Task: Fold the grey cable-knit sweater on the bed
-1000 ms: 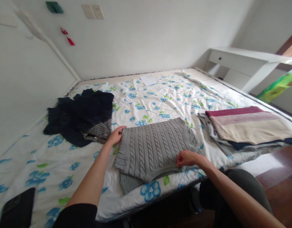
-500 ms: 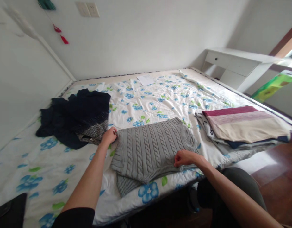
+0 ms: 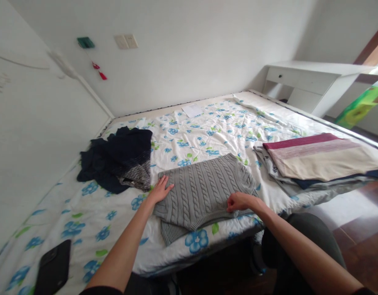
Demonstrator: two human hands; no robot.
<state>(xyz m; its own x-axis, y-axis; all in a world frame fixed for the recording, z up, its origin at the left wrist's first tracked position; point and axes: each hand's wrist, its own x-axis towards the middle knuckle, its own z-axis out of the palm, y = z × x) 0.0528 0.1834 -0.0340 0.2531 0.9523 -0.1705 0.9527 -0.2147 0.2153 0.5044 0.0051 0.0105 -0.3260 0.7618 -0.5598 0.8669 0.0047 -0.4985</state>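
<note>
A grey cable-knit sweater (image 3: 198,192), folded over on itself, lies near the front edge of the bed. Its ribbed hem faces me, and a lower layer sticks out at the front left. My left hand (image 3: 160,190) rests on its left end with the fingers spread flat. At the lower right, by the hem, my right hand (image 3: 238,201) is closed with curled fingers against the knit. The fingertips there are partly hidden.
Crumpled dark clothing (image 3: 118,159) lies on the left. Folded clothes (image 3: 314,159) are stacked on the right. A black phone (image 3: 53,268) lies front left, and a paper sheet (image 3: 192,110) at the back. Beyond the flowered bed stands a white desk (image 3: 314,80).
My left hand has gone from closed fingers at the sweater's left corner to lying flat on the knit. My right hand stays at the hem. The view has shifted left and up.
</note>
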